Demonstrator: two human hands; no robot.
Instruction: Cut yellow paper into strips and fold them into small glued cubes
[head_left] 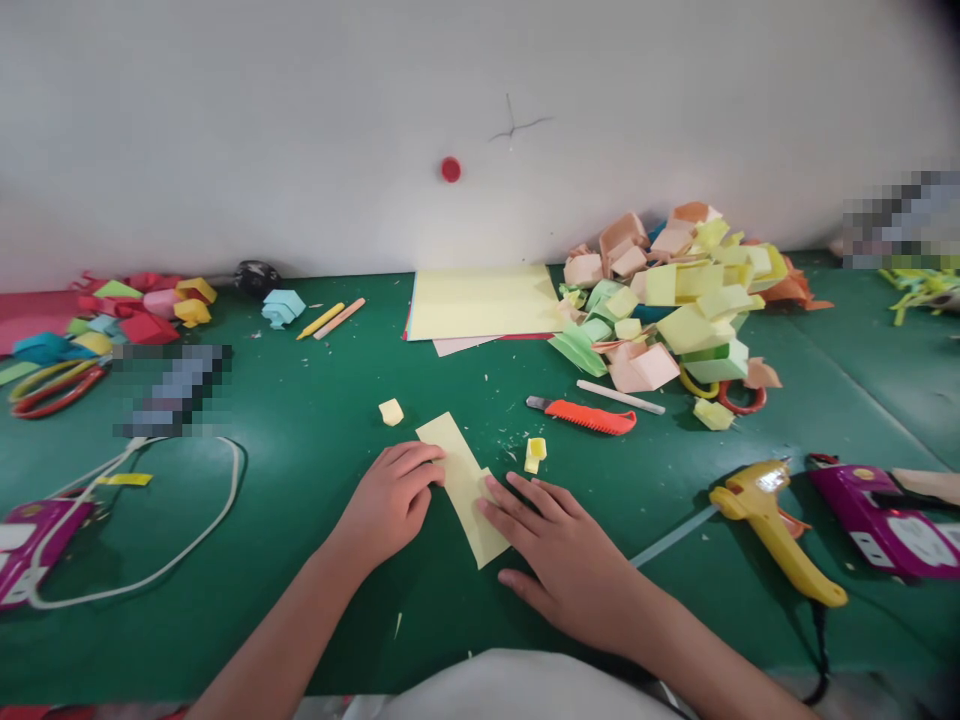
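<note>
A pale yellow paper strip lies slantwise on the green table between my hands. My left hand has its fingers bent together at the strip's left edge, gripping it. My right hand is spread over the strip's right side, fingers apart and fingertips on the paper. A small raised corner of yellow paper shows by those fingertips; whether it belongs to the strip I cannot tell. Close by are a small folded cream paper piece, a little yellow folded paper piece and an orange utility knife.
Yellow paper sheets lie against the white wall. Folded paper pieces are heaped at the right, with scissors partly beneath. A yellow glue gun rests at right. White cable loops at left beside other scissors.
</note>
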